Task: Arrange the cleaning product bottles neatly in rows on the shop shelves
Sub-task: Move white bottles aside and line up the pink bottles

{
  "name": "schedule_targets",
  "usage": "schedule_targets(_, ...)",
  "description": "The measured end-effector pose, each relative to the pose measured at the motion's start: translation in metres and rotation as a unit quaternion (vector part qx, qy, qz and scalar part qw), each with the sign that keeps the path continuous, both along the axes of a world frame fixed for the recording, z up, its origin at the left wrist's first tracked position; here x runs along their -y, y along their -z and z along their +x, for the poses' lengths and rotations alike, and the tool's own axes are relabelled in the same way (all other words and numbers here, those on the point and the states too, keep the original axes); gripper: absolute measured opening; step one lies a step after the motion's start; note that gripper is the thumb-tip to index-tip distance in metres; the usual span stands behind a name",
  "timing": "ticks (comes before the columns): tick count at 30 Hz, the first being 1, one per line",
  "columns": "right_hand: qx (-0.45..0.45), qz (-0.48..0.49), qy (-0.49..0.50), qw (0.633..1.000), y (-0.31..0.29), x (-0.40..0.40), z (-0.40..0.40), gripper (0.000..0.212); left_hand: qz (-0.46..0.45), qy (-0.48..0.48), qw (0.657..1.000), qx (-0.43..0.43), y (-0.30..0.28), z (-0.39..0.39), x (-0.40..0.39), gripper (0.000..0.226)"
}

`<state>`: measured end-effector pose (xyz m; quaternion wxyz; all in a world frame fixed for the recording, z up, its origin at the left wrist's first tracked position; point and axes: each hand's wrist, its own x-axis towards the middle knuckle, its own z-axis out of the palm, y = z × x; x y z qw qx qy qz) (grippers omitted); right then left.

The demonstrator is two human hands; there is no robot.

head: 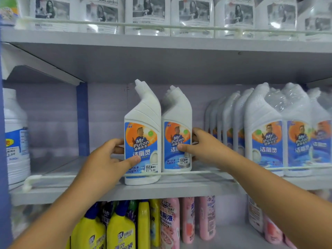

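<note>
Head view: left hand point(107, 155) gripping one white toilet-cleaner bottle point(142, 141), right hand point(199, 142) gripping its touching neighbour point(177, 139), both near shelf point(125, 192) front edge behind rail point(179, 173); likely to topple if shoved unevenly.

One head-worn wide-angle view, close to the middle shelf point(125, 191) and facing it straight on. The upper shelf runs along 12 o'clock, the lower shelf at 6 o'clock, both forearms entering from below.
</note>
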<state>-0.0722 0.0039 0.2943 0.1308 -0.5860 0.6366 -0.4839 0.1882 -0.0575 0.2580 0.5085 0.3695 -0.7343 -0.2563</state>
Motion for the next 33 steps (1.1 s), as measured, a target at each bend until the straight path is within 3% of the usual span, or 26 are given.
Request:
schedule_targets(2,0.042,-0.053,0.029,0.997,0.004,-0.007,-0.001,0.047,0.012,0.040,0.992,-0.121,0.010,-0.002,-0.016,0.068)
schedule_targets(4,0.082,-0.152,0.050,0.984,0.014,-0.026,0.001,0.049,-0.004,0.052,0.972,-0.228,0.028,-0.008,-0.044,0.066)
schedule_targets(8,0.183,-0.280,0.004,0.942,0.063,-0.095,0.009,0.032,0.009,0.110,0.946,-0.304,0.086,-0.044,-0.093,0.057)
schedule_targets(11,0.247,-0.274,0.015,0.929,0.118,-0.139,-0.001,0.038,0.085,0.159,0.946,-0.267,0.130,-0.084,-0.104,0.058)
schedule_targets(14,0.289,-0.209,0.087,0.930,0.173,-0.170,-0.034,0.046,0.163,0.193,0.946,-0.204,0.171,-0.123,-0.116,0.055)
schedule_targets(19,0.294,-0.091,0.161,0.938,0.244,-0.230,-0.103,0.034,0.249,0.184,0.942,-0.130,0.231,-0.192,-0.149,0.052)
schedule_targets(22,0.314,-0.040,0.177,0.932,0.264,-0.270,-0.145,0.050,0.283,0.205,0.931,-0.106,0.251,-0.237,-0.176,0.040)
schedule_targets(26,0.312,-0.022,0.189,0.931,0.281,-0.305,-0.198,0.042,0.287,0.204,0.933,-0.073,0.260,-0.289,-0.206,0.048)
schedule_targets(33,0.284,-0.010,0.224,0.932,0.296,-0.301,-0.267,0.040,0.296,0.168,0.939,-0.044,0.270,-0.355,-0.205,0.043)
